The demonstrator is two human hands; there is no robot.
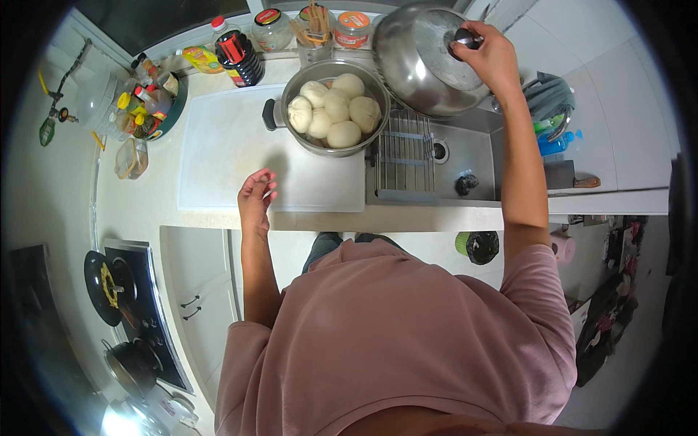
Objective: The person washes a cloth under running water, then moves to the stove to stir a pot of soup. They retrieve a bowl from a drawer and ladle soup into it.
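My right hand (489,60) grips the dark knob of a large domed stainless-steel lid (406,60). The lid is over the back of the sink, to the right of a steel pot (341,151). Several pale, round dough buns (336,104) sit close together in the uncovered pot. It stands across the back right of a white cutting board (223,141), its dark side handle (269,114) pointing left. Above the board's front part is my left hand (258,193), fingers loosely bent and apart, with nothing plainly held.
The steel sink (480,136) holds a rack (406,158) and a dark scrubber (466,184). A cleaver (561,175) lies right of it. Jars (271,35) and a dark sauce bottle (238,60) line the back. At left are a condiment tray (177,106) and a stove (150,310) with pans.
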